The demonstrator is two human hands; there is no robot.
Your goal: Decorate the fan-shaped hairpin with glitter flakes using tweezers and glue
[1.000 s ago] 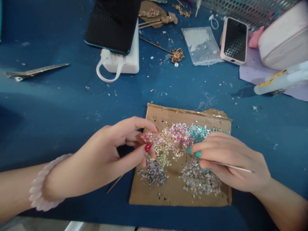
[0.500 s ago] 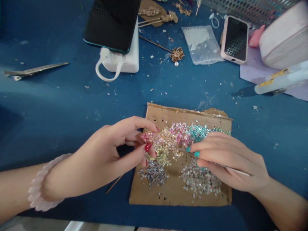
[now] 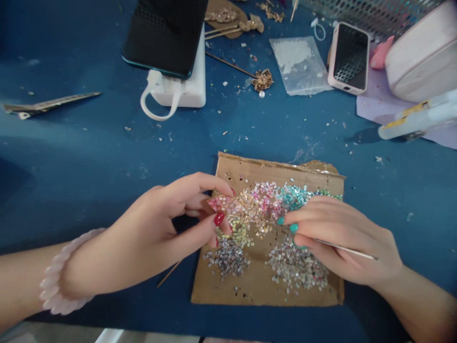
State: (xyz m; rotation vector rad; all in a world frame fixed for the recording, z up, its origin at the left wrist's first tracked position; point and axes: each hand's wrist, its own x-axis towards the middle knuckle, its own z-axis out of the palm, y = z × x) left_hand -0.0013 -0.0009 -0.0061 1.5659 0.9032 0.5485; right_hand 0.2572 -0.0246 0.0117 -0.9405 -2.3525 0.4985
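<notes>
A brown cardboard sheet (image 3: pixel 260 286) lies on the blue table, covered with heaps of tiny shell chips (image 3: pixel 264 205) in pink, gold, teal and grey. My left hand (image 3: pixel 157 233), red-nailed and wearing a pale bead bracelet, pinches a thin wooden stick (image 3: pixel 169 274) at the sheet's left edge; its far end is hidden by my fingers. My right hand (image 3: pixel 342 236), teal-nailed, is closed on a slim white pick tool (image 3: pixel 352 250) whose tip points into the chips near the sheet's middle.
A black phone (image 3: pixel 166 33) leans on a white power bank (image 3: pixel 185 85) at the back. Beyond lie gold ornaments (image 3: pixel 263 81), a plastic bag (image 3: pixel 299 64), a pink-cased phone (image 3: pixel 349 57), a pale pouch (image 3: pixel 421 57), a glue gun (image 3: pixel 417 121) and a metal hair clip (image 3: pixel 50 104).
Almost nothing differs: my right hand and its pick shift slightly over the chips, while my left hand keeps its pinch in place.
</notes>
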